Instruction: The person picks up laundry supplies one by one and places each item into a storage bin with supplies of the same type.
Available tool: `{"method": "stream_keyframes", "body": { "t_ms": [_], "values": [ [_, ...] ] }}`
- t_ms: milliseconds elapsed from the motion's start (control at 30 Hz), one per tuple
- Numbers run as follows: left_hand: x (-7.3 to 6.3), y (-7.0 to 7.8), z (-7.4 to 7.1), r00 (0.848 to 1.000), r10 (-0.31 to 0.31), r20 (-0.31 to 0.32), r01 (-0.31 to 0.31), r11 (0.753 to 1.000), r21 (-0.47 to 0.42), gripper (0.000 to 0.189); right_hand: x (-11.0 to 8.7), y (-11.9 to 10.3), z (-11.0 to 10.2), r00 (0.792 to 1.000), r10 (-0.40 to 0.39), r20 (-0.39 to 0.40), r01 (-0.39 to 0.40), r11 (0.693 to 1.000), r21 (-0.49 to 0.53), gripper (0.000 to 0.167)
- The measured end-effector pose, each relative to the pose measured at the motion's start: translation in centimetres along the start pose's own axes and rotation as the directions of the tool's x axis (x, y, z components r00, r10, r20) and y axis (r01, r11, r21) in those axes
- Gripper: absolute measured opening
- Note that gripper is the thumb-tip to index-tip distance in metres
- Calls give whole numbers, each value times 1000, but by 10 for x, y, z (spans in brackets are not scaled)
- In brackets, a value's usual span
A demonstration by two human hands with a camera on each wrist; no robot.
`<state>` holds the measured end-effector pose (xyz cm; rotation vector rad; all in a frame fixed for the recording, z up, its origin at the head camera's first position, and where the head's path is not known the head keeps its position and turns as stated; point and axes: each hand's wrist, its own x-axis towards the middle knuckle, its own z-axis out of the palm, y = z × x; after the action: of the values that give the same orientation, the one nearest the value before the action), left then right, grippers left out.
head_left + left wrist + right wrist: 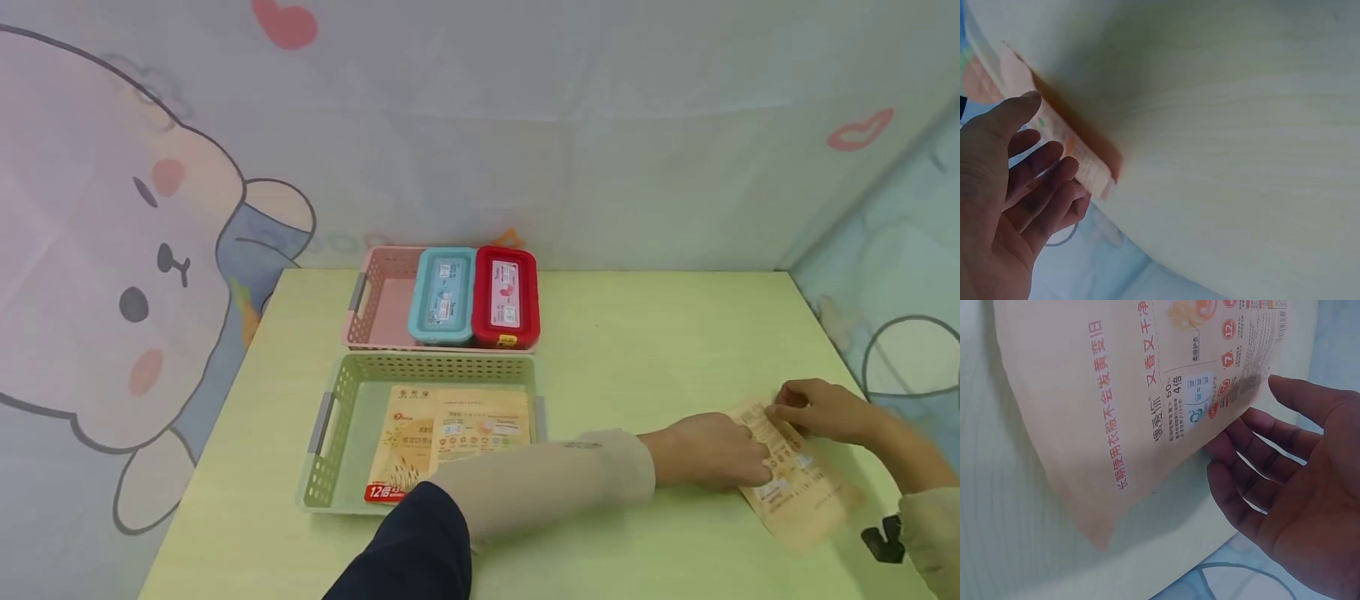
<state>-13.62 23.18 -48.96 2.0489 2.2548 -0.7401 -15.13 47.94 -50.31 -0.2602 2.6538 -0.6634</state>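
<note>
Over the right side of the table, a flat beige packet (791, 477) printed with red and black Chinese text is held tilted, its lower end blurred. My left hand (708, 450) grips its left edge; in the left wrist view the thumb (1019, 112) lies at the packet's rim and the fingers curl by the printed face. At the upper right edge, my right hand (828, 412) pinches it, with the thumb on one side and fingers behind, as the right wrist view of the packet (1147, 406) shows. Some fingertips are hidden behind it.
A green basket (330, 479) holds similar beige packets (408, 437), partly covered by my left sleeve. Behind it, a pink basket (386, 312) contains a blue box (442, 296) and a red box (506, 296). A black object (885, 537) lies beside the right sleeve.
</note>
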Motion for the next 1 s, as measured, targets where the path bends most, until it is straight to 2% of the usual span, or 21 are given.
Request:
{"method": "stream_keyframes", "body": {
  "t_ms": [267,367,500,700,833,1000],
  "values": [
    [3,0,12,999,37,-36,-35,997,76,33,2,4,8,998,-40,-43,42,999,35,11],
    [4,0,15,997,44,-68,-39,996,82,33,2,2,9,998,-46,-33,48,997,63,10],
    [6,1,16,996,47,-76,-39,994,104,33,2,-1,8,998,-56,-25,58,995,78,8],
    [6,2,18,998,33,-53,-25,991,133,33,2,-4,4,998,-54,-40,55,998,27,11],
    [8,2,17,999,24,-27,-21,995,100,30,2,-7,2,998,-47,-40,48,999,23,12],
    [9,1,17,1000,10,4,-11,999,47,47,1,-13,0,1000,-23,-10,24,996,86,11]
  ]
}}
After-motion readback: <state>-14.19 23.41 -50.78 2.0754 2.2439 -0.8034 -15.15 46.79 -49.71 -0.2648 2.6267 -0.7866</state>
